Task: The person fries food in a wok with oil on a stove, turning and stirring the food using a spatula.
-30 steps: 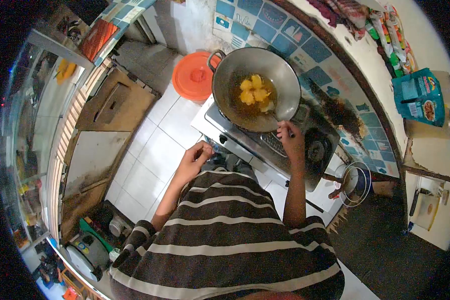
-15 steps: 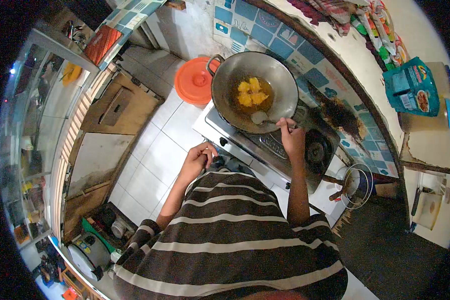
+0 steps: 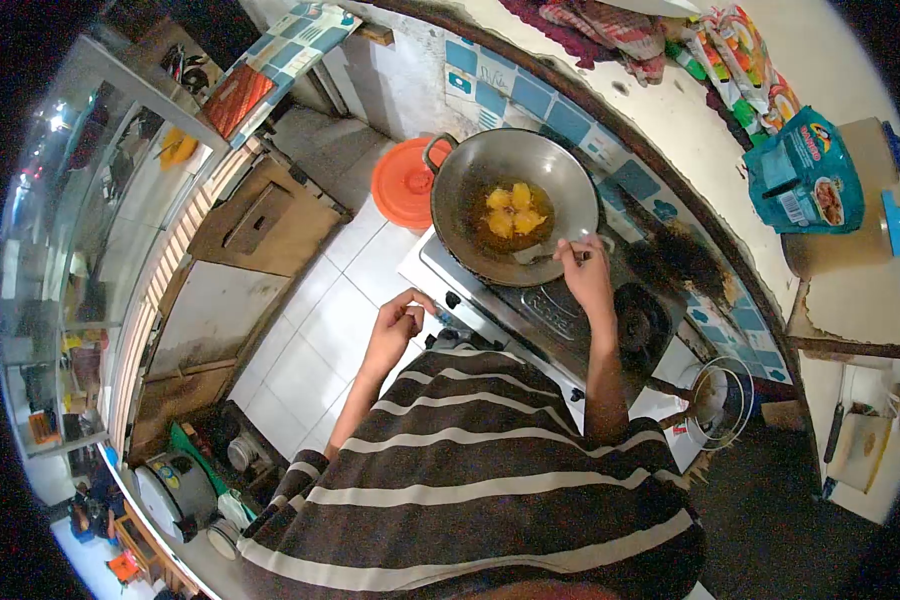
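A deep metal wok (image 3: 560, 180) with loop handles sits on the gas stove (image 3: 545, 310). Several yellow-orange pieces (image 3: 513, 211) lie clustered in oil at its bottom. At the wok's near right rim, my right hand (image 3: 586, 270) is closed on the handle of a metal spatula (image 3: 532, 257); its head rests low inside the near wall, partly hard to see. My left hand (image 3: 402, 318) hangs in front of the stove's left front, apart from the wok. Its fingers are loosely curled, the index finger reaching forward, and I see nothing held in them.
An orange lidded bucket (image 3: 402, 185) stands on the floor left of the wok. Right of the stove are a second burner (image 3: 638, 315) and a wire-rimmed strainer (image 3: 715, 400). A teal pouch (image 3: 805, 175) sits on the ledge. A wooden cabinet (image 3: 255, 215) stands at left.
The view has shifted, so the wok and stove appear slightly lower and further right. The spatula head has moved nearer the wok's front wall. My right hand keeps its hold; my left stays curled.
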Demonstrator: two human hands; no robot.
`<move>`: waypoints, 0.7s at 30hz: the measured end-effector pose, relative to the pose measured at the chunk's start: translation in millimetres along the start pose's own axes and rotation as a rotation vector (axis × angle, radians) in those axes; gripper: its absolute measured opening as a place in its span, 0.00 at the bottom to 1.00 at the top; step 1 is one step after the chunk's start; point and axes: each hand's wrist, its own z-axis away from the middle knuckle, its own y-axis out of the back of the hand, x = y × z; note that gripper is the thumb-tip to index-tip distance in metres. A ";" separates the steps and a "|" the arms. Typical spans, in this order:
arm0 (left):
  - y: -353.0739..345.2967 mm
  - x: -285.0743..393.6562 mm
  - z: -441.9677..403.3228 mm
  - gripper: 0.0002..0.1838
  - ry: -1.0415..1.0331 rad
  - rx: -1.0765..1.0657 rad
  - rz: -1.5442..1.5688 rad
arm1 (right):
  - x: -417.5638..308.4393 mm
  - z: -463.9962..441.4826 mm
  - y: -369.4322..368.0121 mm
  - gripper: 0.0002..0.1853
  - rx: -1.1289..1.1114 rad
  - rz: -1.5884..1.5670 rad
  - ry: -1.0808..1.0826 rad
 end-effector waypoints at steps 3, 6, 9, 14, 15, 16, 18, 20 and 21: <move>-10.4 -8.5 6.7 0.18 0.065 -0.009 -0.034 | 14.5 2.1 -1.7 0.21 -0.140 -0.116 -0.129; -21.3 -12.6 13.8 0.18 0.108 -0.039 -0.055 | 9.7 8.1 3.3 0.22 -0.264 -0.364 -0.387; -30.8 -16.7 21.8 0.17 0.147 -0.006 -0.034 | 21.6 18.0 0.0 0.24 -0.249 -0.380 -0.419; -32.7 -33.1 30.0 0.14 0.173 0.035 -0.010 | 35.4 30.8 -11.4 0.26 -0.095 -0.374 -0.484; -37.9 -30.3 29.2 0.13 0.130 0.058 -0.022 | 33.7 26.5 -8.4 0.26 -0.167 -0.372 -0.480; -36.5 -30.8 25.5 0.12 0.136 0.049 -0.026 | 31.9 21.2 -3.6 0.27 -0.240 -0.367 -0.475; -33.2 -34.1 24.3 0.12 0.161 0.032 -0.029 | 32.1 23.0 -6.3 0.28 -0.220 -0.344 -0.456; -34.9 -23.3 21.6 0.12 0.168 0.055 -0.004 | 38.9 26.4 -26.9 0.29 -0.075 -0.314 -0.415; -33.9 -19.6 19.9 0.12 0.140 0.058 0.003 | 39.4 25.4 -33.0 0.30 -0.026 -0.300 -0.398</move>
